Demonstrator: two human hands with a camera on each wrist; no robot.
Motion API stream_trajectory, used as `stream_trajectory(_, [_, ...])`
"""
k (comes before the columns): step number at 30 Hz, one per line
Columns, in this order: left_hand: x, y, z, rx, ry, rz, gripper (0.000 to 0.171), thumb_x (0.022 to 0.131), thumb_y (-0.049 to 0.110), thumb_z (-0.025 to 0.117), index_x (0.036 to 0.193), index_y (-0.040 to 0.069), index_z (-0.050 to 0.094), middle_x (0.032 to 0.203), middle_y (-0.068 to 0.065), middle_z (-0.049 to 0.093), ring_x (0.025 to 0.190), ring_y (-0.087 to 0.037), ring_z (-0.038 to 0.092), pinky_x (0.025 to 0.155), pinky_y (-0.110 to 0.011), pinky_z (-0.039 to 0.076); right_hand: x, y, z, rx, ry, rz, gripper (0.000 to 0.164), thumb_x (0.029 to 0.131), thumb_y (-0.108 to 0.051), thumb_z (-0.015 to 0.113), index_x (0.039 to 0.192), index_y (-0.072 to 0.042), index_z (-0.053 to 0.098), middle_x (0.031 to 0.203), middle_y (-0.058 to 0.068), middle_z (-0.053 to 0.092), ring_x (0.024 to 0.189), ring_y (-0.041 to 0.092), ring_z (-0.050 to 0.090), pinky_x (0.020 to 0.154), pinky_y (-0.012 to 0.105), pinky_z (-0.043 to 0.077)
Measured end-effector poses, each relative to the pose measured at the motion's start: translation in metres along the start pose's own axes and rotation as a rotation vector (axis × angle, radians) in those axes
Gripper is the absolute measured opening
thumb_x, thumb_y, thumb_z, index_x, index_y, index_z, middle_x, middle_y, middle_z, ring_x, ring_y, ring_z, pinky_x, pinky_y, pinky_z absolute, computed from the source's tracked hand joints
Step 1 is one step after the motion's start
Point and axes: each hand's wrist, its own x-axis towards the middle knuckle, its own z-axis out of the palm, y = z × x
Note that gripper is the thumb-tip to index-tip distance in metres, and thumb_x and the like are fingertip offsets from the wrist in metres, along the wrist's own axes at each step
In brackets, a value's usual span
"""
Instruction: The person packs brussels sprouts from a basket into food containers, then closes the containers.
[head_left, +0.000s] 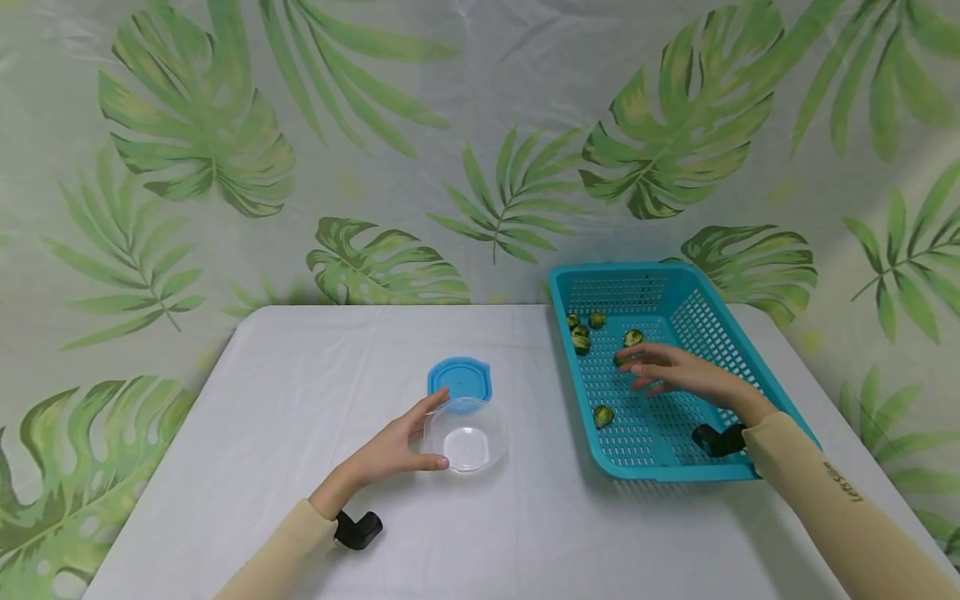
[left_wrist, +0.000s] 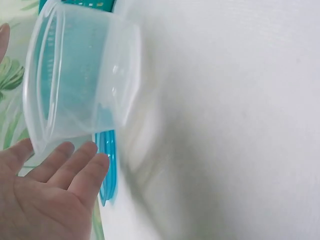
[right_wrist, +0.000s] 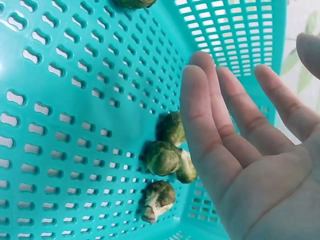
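Note:
A clear plastic bowl point(head_left: 467, 437) stands on the white cloth, its wide rim upward. Around its left side my left hand point(head_left: 393, 446) lies spread, the thumb at the near edge and the fingers at the far one. In the left wrist view the fingers point(left_wrist: 70, 165) are nearly straight, close against the bowl point(left_wrist: 82, 75). My right hand point(head_left: 678, 372) hovers inside the turquoise basket point(head_left: 600, 454), fingers extended and palm bare of any object. Several Brussels sprouts point(head_left: 603, 416) lie on the basket floor; a cluster of sprouts point(right_wrist: 162, 157) shows beyond the right fingertips point(right_wrist: 194, 82).
Just behind the bowl lies a blue lid point(head_left: 459, 379), partly overlapped by it in the head view. The basket's high perforated wall point(head_left: 712, 329) rises near the right hand. A leaf-patterned curtain point(head_left: 510, 183) hangs behind the table point(head_left: 322, 358).

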Motion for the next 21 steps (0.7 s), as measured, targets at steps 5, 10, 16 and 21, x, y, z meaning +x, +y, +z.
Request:
stream_trajectory(5, [0.000,-0.003,0.008,0.032,0.017,-0.023,0.097,0.081,0.024,0.079,0.154,0.011,0.018,0.156,-0.010,0.022,0.142,-0.029,0.017,0.107,-0.051,0.029,0.001,0.003,0.001,-0.023,-0.071,0.034,0.050,0.104,-0.022,0.043,0.144,0.006,0.031,0.142,0.033,0.034,0.115,0.044,0.051,0.092,0.055,0.044])
stream_trajectory(10, [-0.001,-0.003,0.011,0.059,0.036,-0.057,0.094,0.081,0.025,0.079,0.154,0.015,0.020,0.155,-0.007,0.026,0.141,-0.029,0.020,0.105,-0.053,0.031,0.002,0.004,0.004,-0.030,-0.122,0.057,0.049,0.104,-0.022,0.043,0.142,0.008,0.034,0.140,0.033,0.037,0.112,0.042,0.054,0.090,0.052,0.047])
stream_trajectory(16, [0.000,-0.002,0.012,0.038,0.041,-0.050,0.093,0.081,0.018,0.078,0.154,0.014,0.020,0.153,-0.009,0.031,0.141,-0.030,0.022,0.105,-0.054,0.032,0.006,0.005,0.007,-0.013,-0.196,0.080,0.046,0.103,-0.021,0.044,0.138,0.009,0.039,0.137,0.031,0.041,0.109,0.040,0.056,0.089,0.051,0.048])
stream_trajectory(21, [0.000,-0.001,0.012,0.036,0.045,-0.036,0.094,0.080,0.014,0.078,0.154,0.011,0.019,0.152,-0.012,0.031,0.140,-0.032,0.023,0.104,-0.054,0.033,0.012,0.008,0.010,0.005,-0.241,0.108,0.044,0.102,-0.018,0.047,0.136,0.008,0.042,0.135,0.028,0.044,0.107,0.040,0.057,0.087,0.050,0.048])
